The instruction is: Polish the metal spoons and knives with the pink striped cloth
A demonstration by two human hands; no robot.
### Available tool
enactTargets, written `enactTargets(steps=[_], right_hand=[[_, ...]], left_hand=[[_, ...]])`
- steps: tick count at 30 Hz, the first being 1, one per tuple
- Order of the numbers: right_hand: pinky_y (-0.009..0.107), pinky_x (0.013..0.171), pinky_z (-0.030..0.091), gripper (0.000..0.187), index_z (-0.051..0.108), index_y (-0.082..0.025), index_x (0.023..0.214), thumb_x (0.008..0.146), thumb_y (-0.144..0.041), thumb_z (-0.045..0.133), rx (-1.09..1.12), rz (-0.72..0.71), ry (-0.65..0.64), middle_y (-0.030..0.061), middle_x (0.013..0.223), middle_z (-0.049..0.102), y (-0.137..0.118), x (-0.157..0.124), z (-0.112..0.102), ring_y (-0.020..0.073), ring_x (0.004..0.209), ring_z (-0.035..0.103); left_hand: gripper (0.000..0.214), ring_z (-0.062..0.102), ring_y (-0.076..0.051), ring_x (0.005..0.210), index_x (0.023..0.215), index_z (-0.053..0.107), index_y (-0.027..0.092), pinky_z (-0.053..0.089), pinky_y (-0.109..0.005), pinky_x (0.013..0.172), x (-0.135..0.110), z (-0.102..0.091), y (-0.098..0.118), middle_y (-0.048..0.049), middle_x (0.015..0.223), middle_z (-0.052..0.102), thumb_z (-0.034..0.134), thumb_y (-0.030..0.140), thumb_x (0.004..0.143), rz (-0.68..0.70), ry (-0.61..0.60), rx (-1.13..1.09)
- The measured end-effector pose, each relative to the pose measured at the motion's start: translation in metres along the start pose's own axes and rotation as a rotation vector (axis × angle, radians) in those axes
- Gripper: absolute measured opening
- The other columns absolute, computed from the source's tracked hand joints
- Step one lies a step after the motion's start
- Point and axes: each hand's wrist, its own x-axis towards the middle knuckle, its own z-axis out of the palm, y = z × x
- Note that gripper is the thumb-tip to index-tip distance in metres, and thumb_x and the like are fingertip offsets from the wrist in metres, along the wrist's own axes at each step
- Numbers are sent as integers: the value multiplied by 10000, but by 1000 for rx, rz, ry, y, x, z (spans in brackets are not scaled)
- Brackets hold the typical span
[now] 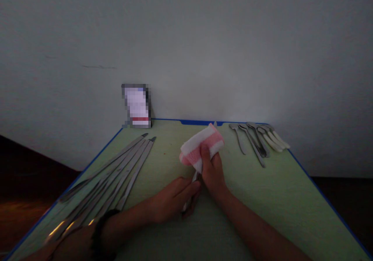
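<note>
My left hand (177, 199) is closed around the handle of a table knife (195, 175) above the middle of the table. A folded pink and white cloth (194, 146) wraps the knife's blade, and only the tip sticks out at the far end. Gripping the cloth from the right, with the thumb on top, is my right hand (212, 171). The part of the blade inside the cloth is hidden. To the left, several metal table knives (140, 158) lie side by side, partly covered by my left forearm.
Several spoons (252, 140), some with white handles, lie at the table's back right. A phone-like device (136, 105) with a blurred screen leans on the wall (233, 51) at the back left. The pale green table (262, 199) has a blue edge.
</note>
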Motion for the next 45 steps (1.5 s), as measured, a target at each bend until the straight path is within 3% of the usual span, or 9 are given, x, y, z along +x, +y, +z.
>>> enactTargets(steps=[4, 9, 14, 19, 24, 27, 35, 42, 45], right_hand=[[229, 439, 301, 424, 496, -171, 637, 778, -562, 412, 38, 104, 62, -38, 522, 440, 5, 13, -7, 102, 484, 402], [213, 411, 282, 395, 451, -187, 633, 717, -571, 485, 352, 178, 152, -81, 467, 385, 9, 41, -21, 76, 421, 366], [194, 391, 279, 335, 448, -183, 655, 706, -496, 555, 544, 190, 108, -87, 483, 413, 7, 54, -30, 60, 416, 374], [188, 462, 388, 224, 510, -165, 719, 760, -383, 541, 696, 203, 211, -57, 585, 532, 10, 59, -30, 63, 491, 480], [199, 489, 451, 76, 534, -171, 782, 793, -239, 503, 806, 286, 272, -55, 634, 584, 7, 64, -32, 77, 548, 549], [220, 503, 485, 101, 545, -178, 800, 811, -248, 473, 835, 355, 276, -53, 642, 602, 4, 66, -35, 84, 539, 561], [214, 487, 466, 176, 531, -182, 785, 770, -358, 536, 791, 331, 247, -37, 686, 612, 10, 66, -35, 100, 590, 576], [200, 386, 300, 320, 503, -166, 608, 706, -465, 563, 397, 205, -86, -34, 505, 481, 2, 48, -35, 79, 443, 410], [209, 395, 285, 327, 482, -174, 561, 693, -460, 569, 277, 175, -121, -34, 481, 443, -4, 41, -35, 76, 434, 364]], left_hand=[[441, 449, -106, 509, 586, 455, 176, 391, -212, 558, -4, 2, 8, 27, 534, 451, 247, 366, 926, 44, 2, 334], [396, 460, -118, 560, 612, 484, 176, 382, -219, 601, -7, 2, 8, 16, 587, 473, 304, 349, 919, 200, 0, 603], [408, 476, -115, 569, 608, 481, 169, 381, -214, 591, -5, 0, 5, 19, 579, 479, 296, 345, 926, 160, -25, 495], [390, 502, -103, 611, 705, 483, 163, 397, -194, 609, -3, -4, 6, 17, 631, 508, 229, 337, 945, 190, -75, 267], [217, 507, -122, 616, 932, 496, 177, 399, -220, 594, -7, -4, 1, 4, 712, 558, 381, 353, 878, 344, -122, 419], [227, 515, -119, 572, 930, 495, 186, 401, -226, 576, -9, -2, -4, 13, 695, 573, 501, 371, 799, 352, -150, 465], [396, 453, -85, 519, 795, 506, 170, 334, -168, 459, -6, -1, -4, 48, 610, 504, 622, 533, 692, 277, -119, 270], [345, 391, -56, 419, 664, 445, 161, 283, -151, 396, 7, 4, -15, 79, 483, 424, 562, 463, 784, 126, 44, 16], [328, 409, -60, 413, 677, 453, 158, 308, -155, 405, 8, 4, -14, 64, 484, 465, 464, 434, 854, 98, 82, 7]])
